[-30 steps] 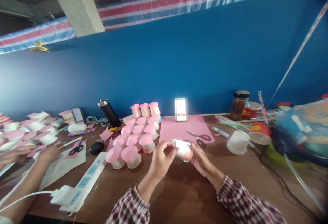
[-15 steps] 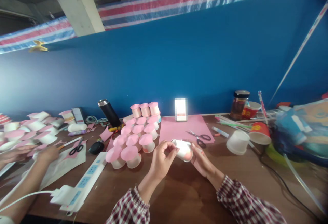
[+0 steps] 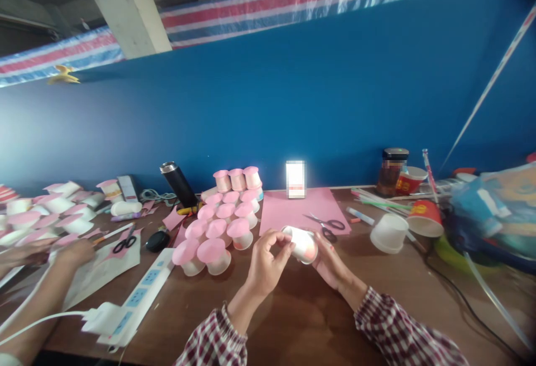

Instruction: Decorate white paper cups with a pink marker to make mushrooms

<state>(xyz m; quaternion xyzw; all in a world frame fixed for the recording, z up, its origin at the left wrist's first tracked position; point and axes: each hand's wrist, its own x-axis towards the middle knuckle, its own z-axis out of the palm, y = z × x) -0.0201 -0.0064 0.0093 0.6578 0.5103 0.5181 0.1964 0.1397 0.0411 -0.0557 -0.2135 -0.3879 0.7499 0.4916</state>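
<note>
A white paper cup [image 3: 302,244] with an orange print lies tilted on its side in the air between my hands. My right hand [image 3: 329,261] is wrapped round the cup's right end, its fingers partly hidden behind it. At the left end, the thumb and forefinger of my left hand [image 3: 268,263] pinch the cup's edge. Beyond the hands, a sheet of pink paper [image 3: 278,210] carries a pair of dark-handled scissors [image 3: 329,225]. To the left stand several upright cups topped with pink paper discs [image 3: 211,250].
On the left are a power strip [image 3: 136,299], a black mouse [image 3: 158,240], a black flask [image 3: 179,184] and a co-worker's hands [image 3: 73,251] among more cups. Rightward lie a white cup [image 3: 388,233], a red cup [image 3: 424,218], a marker [image 3: 360,215] and a dark jar [image 3: 392,172].
The cup has turned and shifted slightly to the right in my hands. My left thumb and forefinger have moved a little along its edge. The co-worker's hands have moved slightly left.
</note>
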